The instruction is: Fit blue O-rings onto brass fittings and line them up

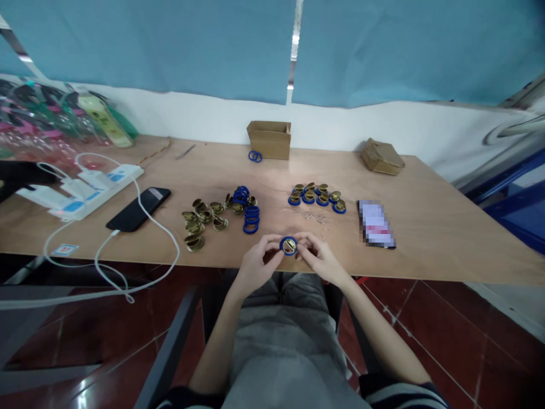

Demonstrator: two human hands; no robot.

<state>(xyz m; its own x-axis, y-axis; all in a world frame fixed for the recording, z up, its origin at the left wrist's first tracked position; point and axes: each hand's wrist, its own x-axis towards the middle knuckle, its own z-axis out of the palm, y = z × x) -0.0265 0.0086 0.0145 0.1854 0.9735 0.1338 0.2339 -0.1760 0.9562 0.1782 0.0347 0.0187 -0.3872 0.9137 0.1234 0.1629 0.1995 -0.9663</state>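
Between my two hands, at the table's front edge, is a round gold metal piece [289,246] set in a blue ring. My left hand [260,258] pinches its left side with thumb and finger. From the right, my right hand [319,255] grips the opposite rim. Loose gold pieces with raised flaps [205,216] lie to the left. Beside them are a short row of blue rings [251,220] and a small heap of blue rings [241,195]. Beyond my right hand sit several gold pieces in blue rings [322,198], with small thin bits [314,216] in front of them.
An open cardboard box [269,141] stands at the back, with blue rings [255,156] against it. A brown package [382,157] lies back right, a lit phone [376,224] to the right. At left are a black phone [138,209], a power strip [97,192], looping white cables and bottles [104,120].
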